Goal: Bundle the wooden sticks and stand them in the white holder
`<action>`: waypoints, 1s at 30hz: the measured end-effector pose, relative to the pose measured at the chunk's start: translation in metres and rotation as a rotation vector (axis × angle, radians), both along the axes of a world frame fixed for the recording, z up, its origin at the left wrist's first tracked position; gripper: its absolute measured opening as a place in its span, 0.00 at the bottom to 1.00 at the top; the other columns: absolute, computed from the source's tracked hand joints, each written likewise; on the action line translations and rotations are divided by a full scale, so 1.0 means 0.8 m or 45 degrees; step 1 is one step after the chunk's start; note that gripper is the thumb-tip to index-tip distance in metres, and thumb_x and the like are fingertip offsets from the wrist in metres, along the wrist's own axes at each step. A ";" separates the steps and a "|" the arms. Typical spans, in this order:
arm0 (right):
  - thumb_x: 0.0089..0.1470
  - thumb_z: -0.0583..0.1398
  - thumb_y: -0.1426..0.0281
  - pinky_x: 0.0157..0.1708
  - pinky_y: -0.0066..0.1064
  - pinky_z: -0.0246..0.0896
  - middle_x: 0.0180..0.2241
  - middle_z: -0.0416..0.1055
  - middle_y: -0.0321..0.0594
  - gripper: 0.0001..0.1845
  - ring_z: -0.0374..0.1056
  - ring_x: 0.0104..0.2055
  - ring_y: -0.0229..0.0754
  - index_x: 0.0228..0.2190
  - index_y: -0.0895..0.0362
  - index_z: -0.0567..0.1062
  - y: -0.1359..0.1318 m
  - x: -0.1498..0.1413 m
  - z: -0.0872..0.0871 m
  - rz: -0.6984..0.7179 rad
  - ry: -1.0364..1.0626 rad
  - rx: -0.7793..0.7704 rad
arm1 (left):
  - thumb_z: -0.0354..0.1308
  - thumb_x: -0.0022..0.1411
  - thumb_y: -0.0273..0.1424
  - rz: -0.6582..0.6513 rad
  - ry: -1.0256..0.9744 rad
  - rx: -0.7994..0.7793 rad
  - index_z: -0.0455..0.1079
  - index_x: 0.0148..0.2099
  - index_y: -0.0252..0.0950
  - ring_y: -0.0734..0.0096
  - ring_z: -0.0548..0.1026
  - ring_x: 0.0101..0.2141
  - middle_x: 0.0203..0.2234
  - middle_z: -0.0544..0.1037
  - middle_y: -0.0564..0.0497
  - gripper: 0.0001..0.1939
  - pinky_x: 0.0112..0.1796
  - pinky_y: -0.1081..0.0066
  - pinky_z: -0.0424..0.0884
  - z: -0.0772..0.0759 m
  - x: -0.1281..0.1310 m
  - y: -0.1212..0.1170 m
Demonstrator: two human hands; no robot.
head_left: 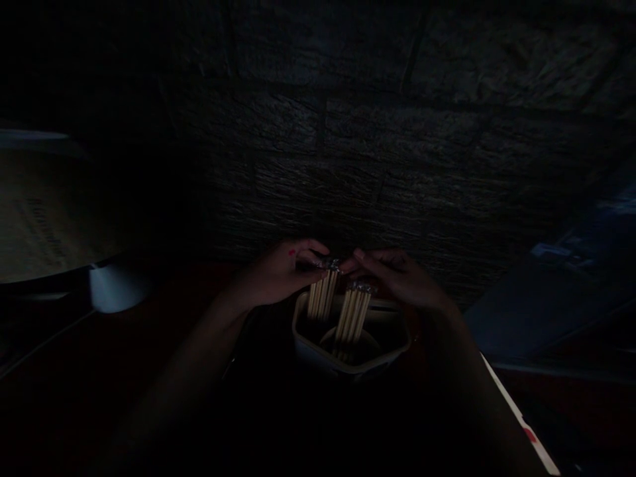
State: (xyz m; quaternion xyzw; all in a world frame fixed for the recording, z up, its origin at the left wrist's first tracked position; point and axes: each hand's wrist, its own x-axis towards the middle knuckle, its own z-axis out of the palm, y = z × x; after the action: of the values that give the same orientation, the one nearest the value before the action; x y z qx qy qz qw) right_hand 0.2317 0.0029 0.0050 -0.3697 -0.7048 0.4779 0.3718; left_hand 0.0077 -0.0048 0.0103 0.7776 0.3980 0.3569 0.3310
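In dim light, two bundles of thin wooden sticks stand in an angular tub (301,334). Both have shiny, foil-like tops. My left hand (278,271) is closed at the top of the left stick bundle (322,297), thumb and fingers pinching it. From the other side my right hand (397,271) reaches in, its fingers drawn together beside that same shiny top. What those fingertips hold is too dark to make out. Just below my right hand, the other stick bundle (354,317) leans slightly inside the tub.
A rough block wall (348,146) rises behind the tub. To the left are a large pale tan object (34,218) with lettering and a small whitish cup-like shape (114,288). A bluish panel (541,291) stands at right, with a pale strip (517,411) running below it.
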 end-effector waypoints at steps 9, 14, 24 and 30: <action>0.56 0.59 0.53 0.47 0.37 0.68 0.39 0.80 0.40 0.19 0.76 0.41 0.42 0.37 0.53 0.82 -0.002 0.000 0.001 0.016 -0.059 0.001 | 0.60 0.58 0.33 -0.015 0.011 0.035 0.70 0.47 0.34 0.66 0.78 0.41 0.39 0.80 0.48 0.15 0.44 0.67 0.72 -0.003 -0.001 0.001; 0.55 0.58 0.53 0.47 0.36 0.68 0.39 0.80 0.41 0.21 0.76 0.41 0.42 0.36 0.55 0.82 -0.004 -0.001 0.004 0.003 -0.126 0.012 | 0.60 0.58 0.31 -0.007 -0.004 0.003 0.70 0.47 0.33 0.66 0.78 0.41 0.39 0.80 0.48 0.14 0.44 0.67 0.72 -0.001 0.001 0.001; 0.57 0.57 0.52 0.47 0.36 0.68 0.40 0.80 0.39 0.21 0.75 0.42 0.42 0.40 0.50 0.82 0.000 0.003 -0.001 0.065 -0.156 0.014 | 0.60 0.58 0.32 -0.030 -0.020 0.006 0.70 0.47 0.35 0.65 0.78 0.43 0.40 0.80 0.48 0.14 0.45 0.65 0.72 -0.005 -0.001 0.004; 0.57 0.56 0.51 0.47 0.35 0.67 0.40 0.80 0.38 0.20 0.75 0.43 0.42 0.40 0.48 0.82 -0.002 0.002 0.000 0.071 -0.203 -0.013 | 0.60 0.59 0.32 -0.029 -0.001 -0.015 0.70 0.46 0.35 0.65 0.78 0.42 0.39 0.81 0.48 0.13 0.44 0.66 0.72 -0.002 0.001 0.002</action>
State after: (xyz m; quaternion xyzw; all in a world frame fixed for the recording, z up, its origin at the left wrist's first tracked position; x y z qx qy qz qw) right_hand 0.2332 0.0016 0.0050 -0.3887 -0.7397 0.4607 0.2991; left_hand 0.0081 -0.0032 0.0085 0.7801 0.3909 0.3510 0.3398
